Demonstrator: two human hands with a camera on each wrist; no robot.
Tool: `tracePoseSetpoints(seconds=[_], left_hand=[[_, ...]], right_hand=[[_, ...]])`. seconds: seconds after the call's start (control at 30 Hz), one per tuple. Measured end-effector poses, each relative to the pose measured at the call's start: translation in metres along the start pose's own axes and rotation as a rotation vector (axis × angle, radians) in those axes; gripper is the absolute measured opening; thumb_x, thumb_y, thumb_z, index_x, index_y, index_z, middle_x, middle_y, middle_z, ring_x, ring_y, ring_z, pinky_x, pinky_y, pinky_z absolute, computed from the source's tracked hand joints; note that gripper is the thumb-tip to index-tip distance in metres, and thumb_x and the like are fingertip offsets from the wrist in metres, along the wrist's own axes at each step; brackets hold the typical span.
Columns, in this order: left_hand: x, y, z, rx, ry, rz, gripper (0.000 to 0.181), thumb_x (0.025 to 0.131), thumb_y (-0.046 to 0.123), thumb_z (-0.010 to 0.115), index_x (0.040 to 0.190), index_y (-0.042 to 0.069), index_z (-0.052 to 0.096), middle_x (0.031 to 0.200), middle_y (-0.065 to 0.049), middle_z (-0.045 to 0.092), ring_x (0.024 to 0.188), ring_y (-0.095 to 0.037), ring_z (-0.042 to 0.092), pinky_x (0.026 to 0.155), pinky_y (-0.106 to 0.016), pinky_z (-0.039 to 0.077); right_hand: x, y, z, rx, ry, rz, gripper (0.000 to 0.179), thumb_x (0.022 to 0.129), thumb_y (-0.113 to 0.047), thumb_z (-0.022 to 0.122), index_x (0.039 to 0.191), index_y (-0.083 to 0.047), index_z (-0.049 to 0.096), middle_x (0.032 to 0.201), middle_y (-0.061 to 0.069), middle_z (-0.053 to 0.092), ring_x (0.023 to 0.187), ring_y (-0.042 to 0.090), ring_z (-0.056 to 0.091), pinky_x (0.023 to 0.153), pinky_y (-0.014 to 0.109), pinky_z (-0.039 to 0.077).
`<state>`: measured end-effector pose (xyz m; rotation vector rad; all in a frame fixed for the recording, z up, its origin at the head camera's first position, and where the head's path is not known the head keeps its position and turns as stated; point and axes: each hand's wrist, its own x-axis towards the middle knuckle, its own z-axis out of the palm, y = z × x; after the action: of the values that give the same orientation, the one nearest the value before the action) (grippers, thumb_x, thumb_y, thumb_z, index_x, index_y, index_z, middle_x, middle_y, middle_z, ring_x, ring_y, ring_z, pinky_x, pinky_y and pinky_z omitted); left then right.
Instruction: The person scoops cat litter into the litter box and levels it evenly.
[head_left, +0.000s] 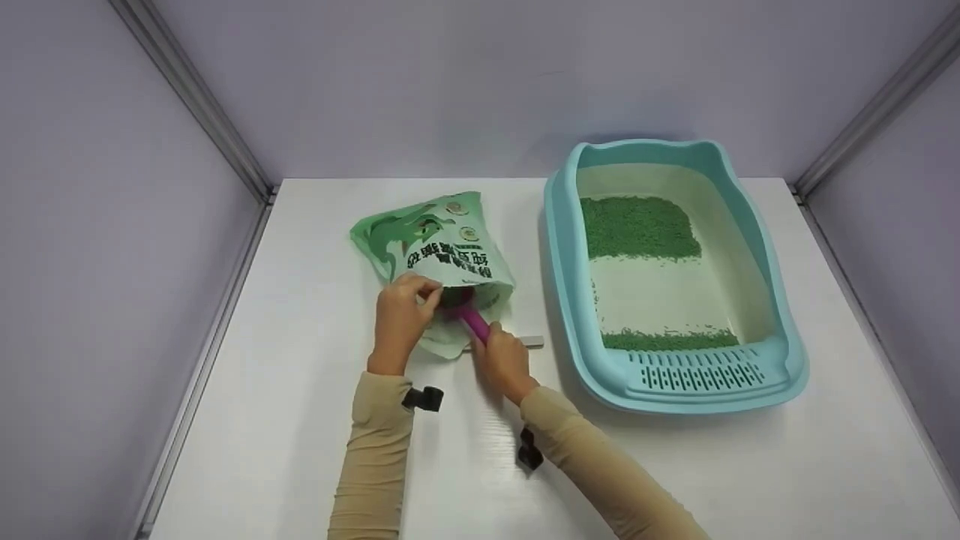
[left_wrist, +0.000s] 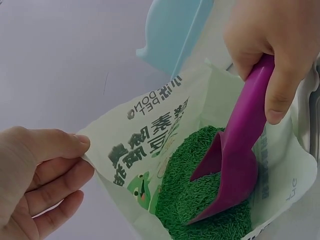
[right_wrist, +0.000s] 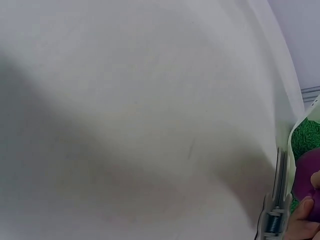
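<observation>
My left hand pinches the rim of a green-and-white cat litter bag between thumb and forefinger, holding its mouth open. In the left wrist view, green litter pellets fill the bag's inside. My right hand grips the handle of a purple litter scoop. The scoop's head sits in the bag among the pellets, with some lying in its hollow. At the right edge of the right wrist view, only part of the right hand shows beside the scoop.
Right of the bag stands a light blue litter box with a slotted front ledge. Green pellets cover its far part, and a thin strip lies near the ledge. A pale metal clip lies beside the bag's mouth. Pale walls enclose the white table.
</observation>
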<state>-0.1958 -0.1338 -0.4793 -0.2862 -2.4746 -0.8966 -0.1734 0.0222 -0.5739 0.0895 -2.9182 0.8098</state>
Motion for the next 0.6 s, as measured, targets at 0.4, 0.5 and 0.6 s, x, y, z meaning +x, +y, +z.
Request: tracePoseSetpoints(seconds=[0.4,0.5,0.6], left_hand=[[0.001,0.001,-0.001,-0.027,0.02,-0.002,0.004,0.081,0.004,0.072,0.083,0.002,0.075,0.076,-0.011,0.071,0.068,-0.022,0.069,0.065,-0.036,0.056],[0.001,0.001,-0.001,-0.027,0.028,-0.001,0.004,0.081,0.004,0.072,0.083,0.002,0.075,0.076,-0.011,0.071,0.068,-0.022,0.068,0.065,-0.036,0.056],[0.001,0.0,-0.001,-0.025,0.031,-0.006,0.004,0.081,0.004,0.072,0.083,0.002,0.075,0.077,-0.011,0.071,0.069,-0.022,0.069,0.066,-0.036,0.056]], right_hand=[[-0.011,0.008,0.0,0.08,0.042,-0.083,0.025,0.093,-0.024,0.062,0.083,-0.003,0.053,0.066,0.013,0.062,0.057,0.025,0.058,0.051,0.041,0.045],[-0.016,0.012,-0.001,0.115,0.03,-0.074,0.027,0.094,-0.027,0.06,0.083,-0.003,0.054,0.064,0.008,0.057,0.056,0.018,0.048,0.049,0.035,0.039],[-0.021,0.017,-0.002,0.143,0.004,-0.051,0.027,0.095,-0.028,0.059,0.086,-0.004,0.054,0.065,0.004,0.052,0.057,0.015,0.041,0.05,0.029,0.033]])
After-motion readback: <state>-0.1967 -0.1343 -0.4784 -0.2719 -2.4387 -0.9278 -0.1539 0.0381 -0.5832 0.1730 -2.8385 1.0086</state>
